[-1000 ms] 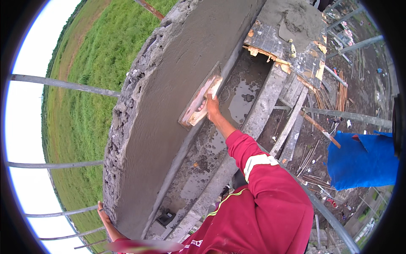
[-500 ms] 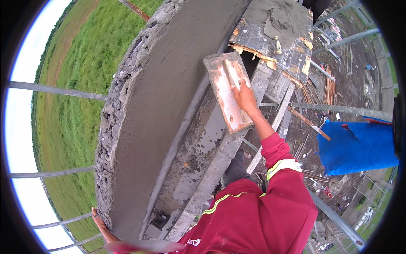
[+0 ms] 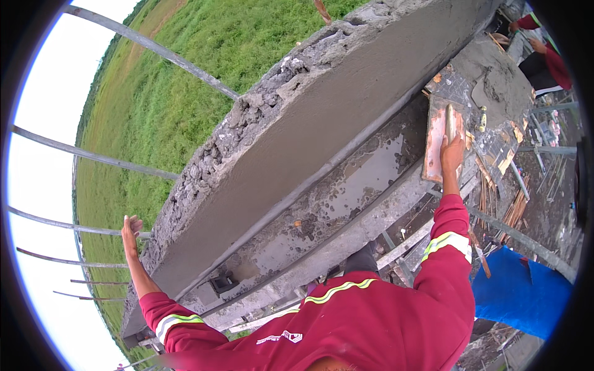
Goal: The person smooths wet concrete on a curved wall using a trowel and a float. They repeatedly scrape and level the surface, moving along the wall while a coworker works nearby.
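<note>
My right hand (image 3: pixel 451 154) is wrapped round the handle end of a worn plastering float (image 3: pixel 435 135), a flat board smeared with grey mortar. The float sits at the near edge of a mortar board (image 3: pixel 455 77), off the wall. My left hand (image 3: pixel 131 229) is raised beyond the wall's rough top, fingers stretched out, with nothing in it. Between my arms runs the wall (image 3: pixel 297 123), its inner face coated in smooth wet grey plaster. Wet mortar (image 3: pixel 504 83) is heaped on the board, beside a yellowish tool handle (image 3: pixel 482 119).
Below the plastered face lies a wet concrete trough (image 3: pixel 334 191) with puddles and a small dark box (image 3: pixel 223 282). Scaffold pipes (image 3: pixel 148 46) stick out over the grass on the left. A co-worker's sleeve (image 3: pixel 557 67) shows at upper right. A blue sheet (image 3: pixel 520 294) hangs lower right.
My view has turned, so the wall slants more to the right. My left hand has lifted off the wall's top edge. The float has moved to the mortar board, still in my right hand.
</note>
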The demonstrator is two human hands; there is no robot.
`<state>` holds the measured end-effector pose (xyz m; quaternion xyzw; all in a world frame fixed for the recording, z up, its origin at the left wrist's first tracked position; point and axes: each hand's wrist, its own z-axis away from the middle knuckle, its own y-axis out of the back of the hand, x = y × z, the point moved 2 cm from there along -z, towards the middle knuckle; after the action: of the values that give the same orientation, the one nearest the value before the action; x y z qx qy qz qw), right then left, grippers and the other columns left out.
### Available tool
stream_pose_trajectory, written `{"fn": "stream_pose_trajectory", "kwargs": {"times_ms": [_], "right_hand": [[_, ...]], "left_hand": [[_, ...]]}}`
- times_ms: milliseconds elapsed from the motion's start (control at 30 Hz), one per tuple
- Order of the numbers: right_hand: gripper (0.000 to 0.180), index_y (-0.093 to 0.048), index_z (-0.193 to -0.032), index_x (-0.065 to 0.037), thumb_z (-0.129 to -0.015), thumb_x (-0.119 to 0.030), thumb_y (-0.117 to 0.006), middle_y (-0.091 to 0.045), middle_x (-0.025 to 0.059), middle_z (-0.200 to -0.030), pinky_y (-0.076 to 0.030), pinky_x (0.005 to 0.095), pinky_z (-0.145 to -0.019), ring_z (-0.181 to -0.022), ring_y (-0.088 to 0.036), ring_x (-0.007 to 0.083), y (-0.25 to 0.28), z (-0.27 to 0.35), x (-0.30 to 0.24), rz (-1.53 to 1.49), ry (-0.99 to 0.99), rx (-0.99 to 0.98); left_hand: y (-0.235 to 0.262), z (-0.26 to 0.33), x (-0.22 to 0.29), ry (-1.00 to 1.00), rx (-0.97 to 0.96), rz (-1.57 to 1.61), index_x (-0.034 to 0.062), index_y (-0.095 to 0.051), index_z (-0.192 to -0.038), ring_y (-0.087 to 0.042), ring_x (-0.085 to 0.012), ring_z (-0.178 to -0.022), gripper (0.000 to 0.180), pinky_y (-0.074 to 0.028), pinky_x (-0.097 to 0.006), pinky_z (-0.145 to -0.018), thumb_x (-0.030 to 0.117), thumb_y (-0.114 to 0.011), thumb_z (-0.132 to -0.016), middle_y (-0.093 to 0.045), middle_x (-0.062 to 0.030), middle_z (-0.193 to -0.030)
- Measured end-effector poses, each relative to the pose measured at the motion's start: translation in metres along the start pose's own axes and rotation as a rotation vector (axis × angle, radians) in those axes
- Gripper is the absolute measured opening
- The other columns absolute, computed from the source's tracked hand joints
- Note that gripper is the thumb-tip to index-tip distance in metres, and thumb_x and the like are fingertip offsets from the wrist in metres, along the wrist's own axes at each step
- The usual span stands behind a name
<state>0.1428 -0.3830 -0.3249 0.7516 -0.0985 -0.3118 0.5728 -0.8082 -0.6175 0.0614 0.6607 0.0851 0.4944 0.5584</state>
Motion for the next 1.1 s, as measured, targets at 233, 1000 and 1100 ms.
{"fn": "stream_pose_trajectory", "kwargs": {"times_ms": [233, 1000, 1100], "right_hand": [[0.069, -0.038, -0.144, 0.008, -0.099, -0.038, -0.060, -0.044, 0.0310, -0.139, -0.031, 0.0513, -0.112, -0.132, -0.041, 0.0438, 0.005, 0.160, -0.029, -0.595, -0.275, 0.310], [0.114, -0.032, -0.148, 0.002, -0.068, -0.059, -0.085, -0.045, 0.0252, -0.142, -0.039, 0.0485, -0.111, -0.133, -0.046, 0.0420, -0.031, 0.274, -0.044, -0.529, -0.815, -0.035], [0.115, -0.031, -0.149, 0.001, -0.067, -0.058, -0.086, -0.044, 0.0244, -0.142, -0.040, 0.0501, -0.109, -0.132, -0.047, 0.0416, -0.038, 0.277, -0.042, -0.520, -0.778, 0.007]], "left_hand": [[-0.141, 0.093, 0.299, -1.002, -0.079, -0.004, 0.0017, -0.064, -0.131, -0.065, -0.0274, -0.111, 0.062, -0.046, -0.044, -0.104, 0.052, -0.036, -0.107, -0.070, -0.0176, -0.116], [-0.288, 0.047, 0.308, -0.733, -0.353, -0.275, 0.0149, -0.034, -0.157, -0.028, -0.0246, -0.151, 0.067, -0.022, -0.040, -0.124, 0.056, -0.034, -0.104, -0.032, -0.0076, -0.163], [-0.285, 0.047, 0.303, -0.830, -0.265, -0.352, 0.0177, -0.036, -0.157, -0.028, -0.0243, -0.151, 0.066, -0.022, -0.041, -0.124, 0.057, -0.033, -0.103, -0.033, -0.0067, -0.162]]}}
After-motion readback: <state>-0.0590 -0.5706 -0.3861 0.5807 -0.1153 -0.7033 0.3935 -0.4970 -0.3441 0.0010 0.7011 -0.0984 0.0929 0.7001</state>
